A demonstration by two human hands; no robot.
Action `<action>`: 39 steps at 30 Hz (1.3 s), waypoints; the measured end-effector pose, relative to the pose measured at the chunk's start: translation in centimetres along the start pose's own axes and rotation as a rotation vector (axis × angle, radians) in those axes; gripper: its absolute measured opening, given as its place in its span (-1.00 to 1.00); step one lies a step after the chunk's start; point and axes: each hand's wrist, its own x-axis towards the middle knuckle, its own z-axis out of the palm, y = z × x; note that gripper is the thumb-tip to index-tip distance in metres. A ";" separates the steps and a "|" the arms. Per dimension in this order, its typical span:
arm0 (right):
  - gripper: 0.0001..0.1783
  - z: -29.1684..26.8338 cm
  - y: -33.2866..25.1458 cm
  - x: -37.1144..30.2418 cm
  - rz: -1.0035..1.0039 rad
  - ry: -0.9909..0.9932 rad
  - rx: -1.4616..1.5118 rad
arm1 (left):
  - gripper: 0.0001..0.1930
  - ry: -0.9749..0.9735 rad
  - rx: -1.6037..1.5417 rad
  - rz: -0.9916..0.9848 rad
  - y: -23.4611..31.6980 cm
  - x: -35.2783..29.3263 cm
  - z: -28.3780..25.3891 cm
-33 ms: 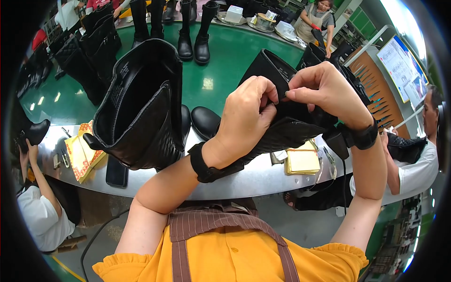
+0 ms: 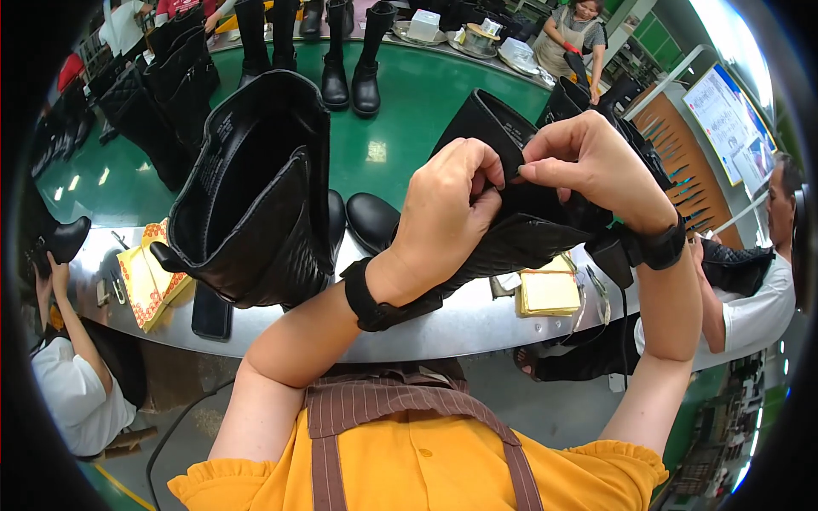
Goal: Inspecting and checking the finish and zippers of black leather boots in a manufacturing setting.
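Two tall black boots stand on the metal rim of the table before me. Over the opening of the right boot (image 2: 511,243), my left hand (image 2: 447,217) and my right hand (image 2: 588,162) meet, fingertips almost touching. Both are closed in a pinch. Whatever lies between the fingertips is too small or dark to make out. The boot's shaft leans toward me, its quilted side facing my body, and my hands hide part of its mouth. To the left, the other boot (image 2: 247,196) gapes wide, with its lining visible and nothing touching it.
Yellow paper slips (image 2: 548,292) lie right of the boots. A patterned yellow packet (image 2: 152,271) and a black phone (image 2: 211,312) lie left. Across the green conveyor surface (image 2: 388,128) stand more boots (image 2: 366,85). Co-workers sit at both sides; a person in an apron (image 2: 562,51) stands beyond.
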 end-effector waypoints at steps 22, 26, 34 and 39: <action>-0.82 -0.1 0.2 -0.9 -0.076 -0.038 0.186 | -0.78 -0.027 -0.010 -0.022 0.5 -0.3 -0.6; -0.85 0.5 0.3 -1.9 -0.213 0.157 0.048 | -0.78 -0.009 -0.019 -0.023 0.1 -0.3 -0.5; -0.73 -3.1 5.2 -4.3 -0.160 0.691 -0.008 | -0.82 0.094 -0.018 -0.013 -0.4 0.0 -0.3; -0.89 -0.5 11.7 -5.4 0.007 0.610 -0.124 | -0.81 0.086 -0.068 -0.119 -1.0 -0.5 0.0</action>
